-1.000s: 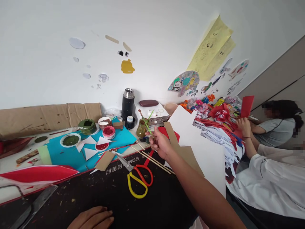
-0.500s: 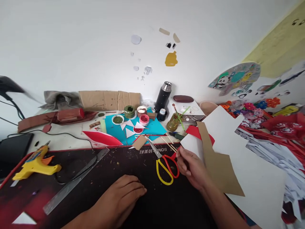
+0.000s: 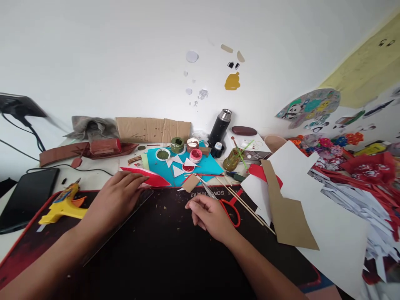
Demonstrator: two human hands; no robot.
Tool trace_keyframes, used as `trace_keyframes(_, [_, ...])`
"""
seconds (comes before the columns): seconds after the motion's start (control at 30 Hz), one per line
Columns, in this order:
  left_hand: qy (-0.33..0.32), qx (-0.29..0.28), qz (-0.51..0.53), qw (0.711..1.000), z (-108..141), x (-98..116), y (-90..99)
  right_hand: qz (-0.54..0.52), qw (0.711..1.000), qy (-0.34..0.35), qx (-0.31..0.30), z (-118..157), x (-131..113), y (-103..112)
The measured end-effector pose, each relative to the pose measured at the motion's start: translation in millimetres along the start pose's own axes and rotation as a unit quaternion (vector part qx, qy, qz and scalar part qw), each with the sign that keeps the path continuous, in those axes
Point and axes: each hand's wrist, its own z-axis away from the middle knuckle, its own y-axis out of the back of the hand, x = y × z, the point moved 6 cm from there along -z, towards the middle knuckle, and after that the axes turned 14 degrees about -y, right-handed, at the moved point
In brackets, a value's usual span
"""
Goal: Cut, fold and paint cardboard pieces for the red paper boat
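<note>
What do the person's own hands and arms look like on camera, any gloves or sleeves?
Left hand and right hand are both ungloved; no watch, bracelet or ring shows. Left forearm and right forearm are bare, with no sleeve in view.

White bench [image 3: 8,245], crowded at the back; black desk mat [image 3: 175,258] with red edging covers the front. On the mat: yellow glue gun [image 3: 61,208] at left, partly hidden, scissors [image 3: 206,186], thin wooden sticks [image 3: 250,205]. Red paper piece [image 3: 159,179] sits at its back edge. Behind, on the bench: model boat [image 3: 104,148], blue sheet [image 3: 205,167], black thermos [image 3: 219,128], murky jar [image 3: 230,161], white box [image 3: 261,148]. Black phone-like slab [image 3: 28,200] far left. Large white sheet [image 3: 334,229] at right overlaps bench and mat.
</note>
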Motion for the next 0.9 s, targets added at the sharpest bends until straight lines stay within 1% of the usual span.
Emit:
trace_keyframes(0.1, [-0.018, 0.005, 0.008, 1.0, 3, -14, -15.7, 0.023, 0.998, 0.034, 0.042, -18, -8, -7])
trace_keyframes(0.13, [-0.02, 0.004, 0.013, 1.0, 4, -16, -20.5, 0.022, 0.997, 0.044, 0.057, -25, -10, -8])
trace_keyframes(0.23, [-0.024, -0.006, 0.011, 1.0, 7, -19, -29.5, 0.007, 0.995, 0.071, 0.076, -43, -18, -11])
trace_keyframes(0.37, [-0.037, -0.023, -0.001, 0.999, 9, -19, -31.2, -0.038, 0.991, 0.098, 0.086, -63, -36, -13])
trace_keyframes(0.47, [-0.043, -0.018, -0.014, 0.999, 11, -17, -26.9, -0.053, 0.984, 0.126, 0.11, -75, -46, -15])
trace_keyframes(0.57, [-0.059, 0.0, -0.033, 0.998, 14, -9, -19.3, -0.052, 0.978, 0.157, 0.13, -82, -50, -16])
trace_keyframes(0.67, [-0.088, 0.001, -0.034, 0.996, 16, 4, -13.8, -0.003, 0.974, 0.178, 0.141, -81, -49, -15])
trace_keyframes(0.8, [-0.132, 0.009, -0.02, 0.991, 16, 23, -9.4, 0.089, 0.968, 0.201, 0.125, -71, -49, -16])
trace_keyframes(0.9, [-0.158, 0.028, -0.036, 0.986, 16, 33, -7.1, 0.141, 0.961, 0.21, 0.11, -62, -49, -20])
